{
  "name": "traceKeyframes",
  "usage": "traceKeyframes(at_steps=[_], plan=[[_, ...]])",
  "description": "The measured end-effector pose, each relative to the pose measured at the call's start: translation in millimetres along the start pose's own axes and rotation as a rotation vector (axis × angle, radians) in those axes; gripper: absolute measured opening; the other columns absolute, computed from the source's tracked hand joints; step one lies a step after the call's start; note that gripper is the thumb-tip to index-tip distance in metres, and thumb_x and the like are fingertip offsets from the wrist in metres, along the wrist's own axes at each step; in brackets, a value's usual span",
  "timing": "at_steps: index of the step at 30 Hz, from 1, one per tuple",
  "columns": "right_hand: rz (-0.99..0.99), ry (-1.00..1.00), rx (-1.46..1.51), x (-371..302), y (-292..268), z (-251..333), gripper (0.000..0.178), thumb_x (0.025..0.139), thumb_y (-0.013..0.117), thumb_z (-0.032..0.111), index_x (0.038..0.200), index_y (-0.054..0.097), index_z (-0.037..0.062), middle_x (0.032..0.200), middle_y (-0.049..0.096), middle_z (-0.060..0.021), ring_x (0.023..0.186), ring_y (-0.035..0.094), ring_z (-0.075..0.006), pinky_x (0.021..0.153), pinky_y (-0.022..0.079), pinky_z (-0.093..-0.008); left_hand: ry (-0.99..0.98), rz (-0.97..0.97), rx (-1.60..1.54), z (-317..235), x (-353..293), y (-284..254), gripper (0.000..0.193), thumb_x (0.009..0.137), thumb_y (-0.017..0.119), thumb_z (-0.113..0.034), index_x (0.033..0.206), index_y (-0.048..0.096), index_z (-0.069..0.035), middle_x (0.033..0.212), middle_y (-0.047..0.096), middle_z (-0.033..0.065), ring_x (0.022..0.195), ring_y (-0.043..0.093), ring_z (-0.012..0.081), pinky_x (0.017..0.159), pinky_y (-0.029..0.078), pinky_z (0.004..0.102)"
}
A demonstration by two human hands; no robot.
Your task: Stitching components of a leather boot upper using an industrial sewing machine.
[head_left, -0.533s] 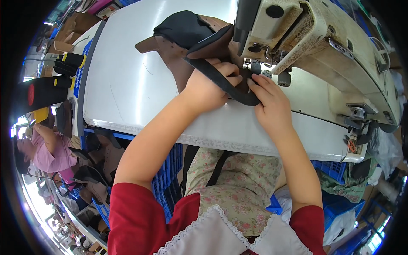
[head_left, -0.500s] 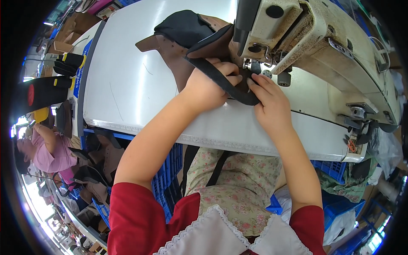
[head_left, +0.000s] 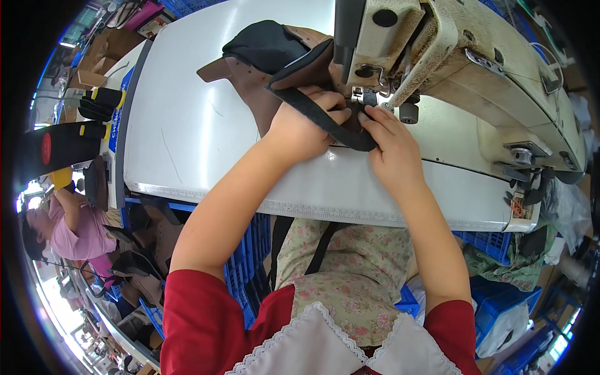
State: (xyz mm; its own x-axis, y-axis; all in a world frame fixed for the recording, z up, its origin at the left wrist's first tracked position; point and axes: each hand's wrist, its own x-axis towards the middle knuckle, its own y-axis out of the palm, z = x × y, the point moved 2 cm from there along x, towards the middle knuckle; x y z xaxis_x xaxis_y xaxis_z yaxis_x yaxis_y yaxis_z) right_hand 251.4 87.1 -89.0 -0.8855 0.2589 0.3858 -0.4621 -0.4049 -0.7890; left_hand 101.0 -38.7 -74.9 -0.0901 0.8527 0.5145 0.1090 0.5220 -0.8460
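Observation:
A brown leather shoe upper (head_left: 249, 84) with a black padded lining (head_left: 265, 45) lies on the white sewing machine table, its near part under the head of a sewing machine (head_left: 400, 44). A black-edged flap (head_left: 325, 122) of it curls over my left hand (head_left: 303, 128). That hand is closed on the upper, its fingers bent and partly hidden by the flap. Against the right side of the work, just in front of the presser foot (head_left: 369, 97), my right hand (head_left: 395, 144) presses the material with its fingers together. The stitching spot itself is mostly covered.
A ruler strip runs along the front edge of the white table (head_left: 187, 150). Blue crates (head_left: 247, 250) stand below it on both sides. More brown and black uppers (head_left: 140, 250) hang at the left. Farther left a person in a pink shirt (head_left: 81, 228) works at another station.
The whole view has shifted a little, with the machine now slightly farther left. Both hands keep the same hold on the upper beside the presser foot.

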Motion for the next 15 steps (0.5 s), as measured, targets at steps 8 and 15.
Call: traceKeyframes(at_steps=[8,15], plan=[[-0.021,0.007,-0.004,1.7,1.7,-1.4,0.046,0.072,0.059,-0.004,0.116,0.065,0.002,0.127,0.064,-0.0132,0.113,0.06,-0.0352,0.097,0.049,-0.0449,0.004,0.003,-0.017,4.4,2.1,2.1,0.033,0.062,0.076,-0.008,0.095,0.074,-0.01,0.098,0.068,0.003,0.089,0.067,0.0258,0.083,0.053,0.0382],[-0.085,0.074,0.081,1.8,1.4,2.4,0.044,0.074,0.06,-0.003,0.116,0.066,0.0046,0.124,0.065,-0.0131,0.111,0.06,-0.0362,0.096,0.05,-0.045,0.001,0.035,-0.036,2.8,2.6,-1.9,0.033,0.063,0.077,-0.009,0.097,0.075,-0.012,0.1,0.068,0.0035,0.096,0.066,0.0259,0.087,0.052,0.0393]])
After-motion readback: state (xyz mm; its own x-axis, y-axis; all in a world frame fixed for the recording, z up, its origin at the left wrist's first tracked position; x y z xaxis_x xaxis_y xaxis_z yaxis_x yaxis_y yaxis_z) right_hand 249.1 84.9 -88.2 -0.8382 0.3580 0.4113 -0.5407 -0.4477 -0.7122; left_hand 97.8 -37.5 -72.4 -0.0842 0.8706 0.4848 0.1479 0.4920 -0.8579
